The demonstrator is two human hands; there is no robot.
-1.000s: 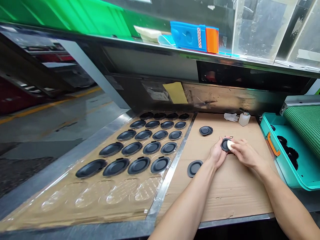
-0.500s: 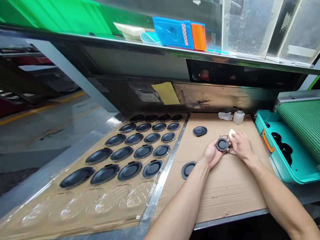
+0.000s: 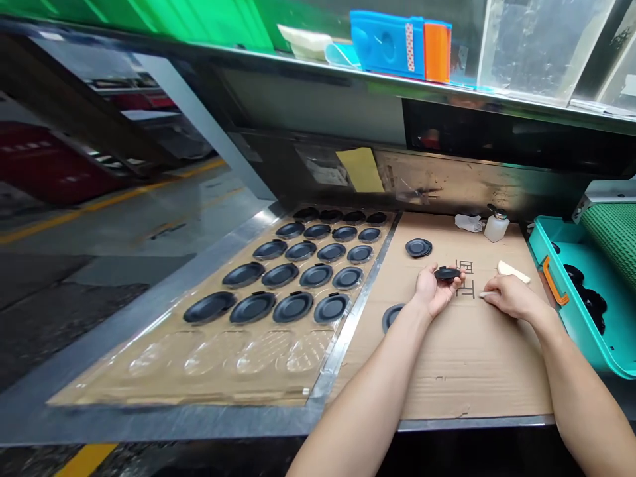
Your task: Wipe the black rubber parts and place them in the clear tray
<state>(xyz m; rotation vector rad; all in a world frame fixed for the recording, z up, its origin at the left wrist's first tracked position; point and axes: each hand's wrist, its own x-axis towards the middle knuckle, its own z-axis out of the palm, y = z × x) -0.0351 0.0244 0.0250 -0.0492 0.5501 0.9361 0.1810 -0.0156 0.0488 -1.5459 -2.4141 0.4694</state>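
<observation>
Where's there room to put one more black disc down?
The cardboard sheet is bare below the left hand and right hand, toward the front metal edge. A smaller patch lies between the disc stack and the white bottle. The clear tray's front pockets hold no discs, but its back rows are crowded.

Brightly lit from above, with only faint shadows; glare along the far shelf edge (image 3: pixel 348 71) and the polished floor (image 3: pixel 124 225); edges bowed by the wide lens; slight blur across the near-left plastic tray (image 3: pixel 223 354).

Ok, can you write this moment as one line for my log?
Left hand: black disc | Right hand: thin white stick | Nearby: cream pad on cardboard
</observation>
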